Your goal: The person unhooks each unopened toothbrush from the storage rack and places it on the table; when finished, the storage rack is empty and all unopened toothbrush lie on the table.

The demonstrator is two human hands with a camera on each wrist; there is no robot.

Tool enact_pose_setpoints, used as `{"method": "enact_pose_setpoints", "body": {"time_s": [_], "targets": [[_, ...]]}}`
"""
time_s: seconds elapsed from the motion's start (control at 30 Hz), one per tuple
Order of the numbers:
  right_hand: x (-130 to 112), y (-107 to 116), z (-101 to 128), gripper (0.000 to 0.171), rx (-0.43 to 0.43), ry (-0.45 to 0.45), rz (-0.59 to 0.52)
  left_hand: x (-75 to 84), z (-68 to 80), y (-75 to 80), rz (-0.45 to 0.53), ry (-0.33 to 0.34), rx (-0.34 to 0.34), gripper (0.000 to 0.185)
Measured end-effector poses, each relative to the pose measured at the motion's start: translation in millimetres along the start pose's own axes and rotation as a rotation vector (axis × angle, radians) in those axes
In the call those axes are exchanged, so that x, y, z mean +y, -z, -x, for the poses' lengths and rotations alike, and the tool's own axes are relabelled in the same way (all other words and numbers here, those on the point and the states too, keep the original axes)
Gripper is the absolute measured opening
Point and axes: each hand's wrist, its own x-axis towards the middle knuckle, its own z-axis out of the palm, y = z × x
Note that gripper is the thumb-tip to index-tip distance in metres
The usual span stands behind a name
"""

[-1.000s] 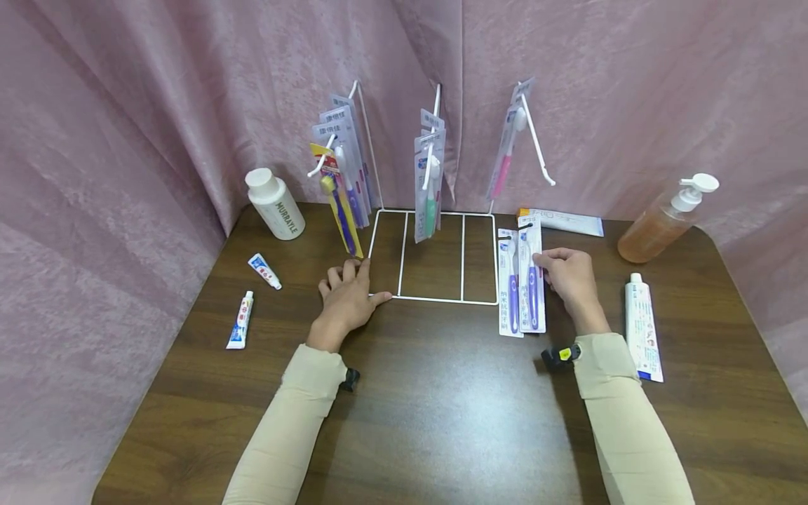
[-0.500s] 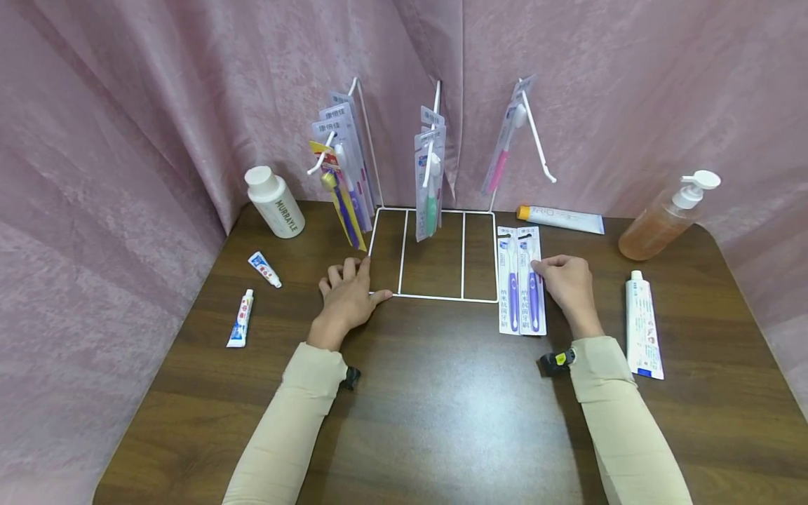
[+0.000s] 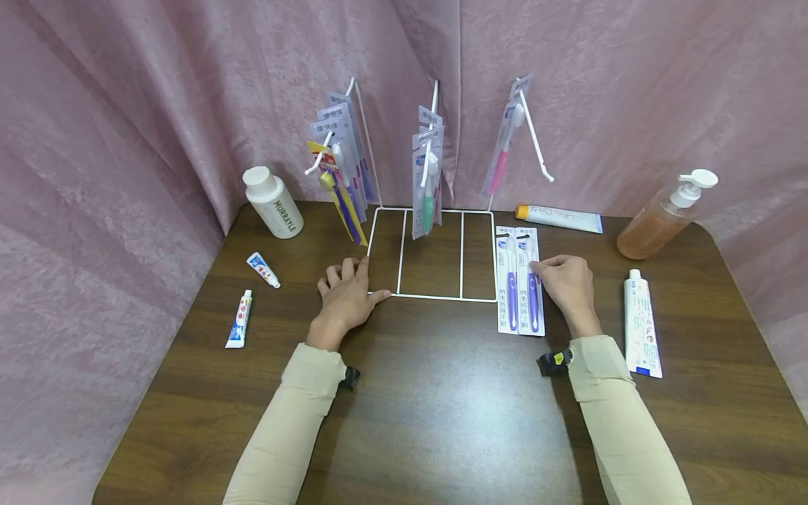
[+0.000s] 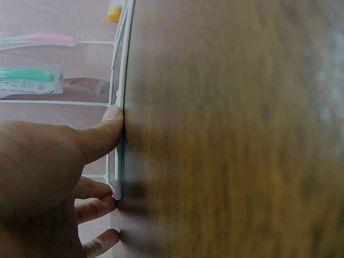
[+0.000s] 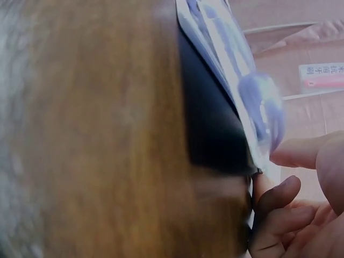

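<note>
My left hand point(image 3: 347, 299) rests with spread fingers at the front left corner of a white wire rack point(image 3: 442, 298). Its thumb point(image 4: 105, 134) lies on the front wire. At the rack's right, two packaged purple toothbrushes lie side by side: a left packaged toothbrush point(image 3: 508, 308) and a right packaged toothbrush point(image 3: 524, 280). My right hand point(image 3: 568, 284) pinches the right one's outer edge between thumb and finger; in the right wrist view a dark shadow shows under that pack point(image 5: 228, 59). Packaged toothbrushes hang on the rack's left hook point(image 3: 318, 165), middle hook point(image 3: 426, 165) and right hook point(image 3: 536, 144).
A white bottle point(image 3: 275, 203) and two small toothpaste tubes, an upper tube point(image 3: 261, 268) and a lower tube point(image 3: 239, 319), are at left. Behind the packs lies an orange-capped tube point(image 3: 558, 217). A larger tube point(image 3: 641, 322) and an amber pump bottle point(image 3: 659, 221) stand or lie at right.
The right packaged toothbrush has come down and squared up beside the left one, with my right hand still pinching its edge. My left hand has stayed put. The hanging packs have swung slightly.
</note>
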Motion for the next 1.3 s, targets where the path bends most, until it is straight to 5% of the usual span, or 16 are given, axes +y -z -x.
{"method": "enact_pose_setpoints", "body": {"time_s": [1.3], "targets": [[-7, 2, 0, 0.044, 0.02, 0.003, 0.037, 6.1, 9.8, 3.1, -0.007, -0.019, 0.037, 0.093]]}}
